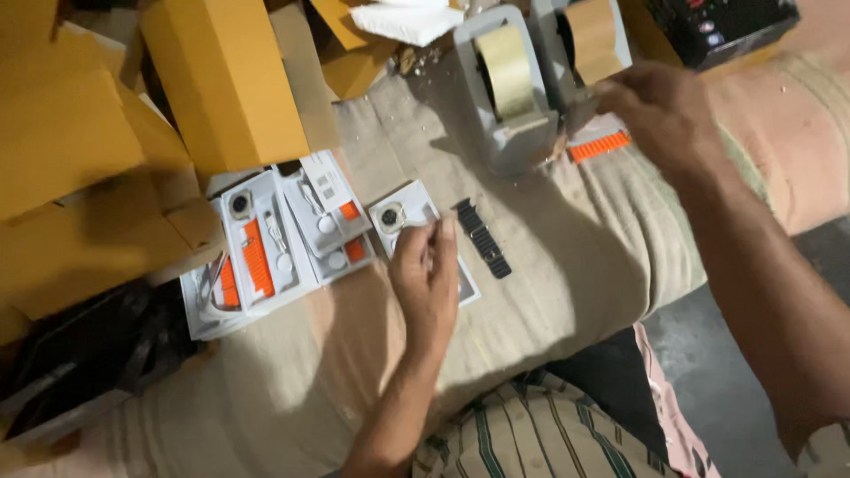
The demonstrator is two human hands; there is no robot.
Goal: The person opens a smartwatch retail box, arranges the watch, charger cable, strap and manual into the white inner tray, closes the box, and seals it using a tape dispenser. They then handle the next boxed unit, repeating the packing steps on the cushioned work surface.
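The left hand [427, 270] hovers over a small white tray [416, 232] near the middle of the sack-covered bench [567, 257], its fingertips pinched narrowly on something thin and pale, perhaps a bit of film or tape; what it is cannot be made out. The tray holds a round dark watch face and looks light, thin and easily bent, so it is best taken by its edges, not its centre. Just right of it lies a black strap [482, 237], flexible and light, easy to lift by one end. The right hand [660, 111] reaches to the far edge, at the grey tape dispenser [509, 97] with its tan rolls; it is blurred, and I cannot tell whether its fingers grip the tape end or only touch it. An orange strap [599, 146] lies just under that hand. Toward the left edge sit more white trays [274, 239] with orange parts, overlapping; behind them yellow boxes [221, 80] are stacked, cut off by the frame. A dark bag at the left corner is in shadow and unclear.
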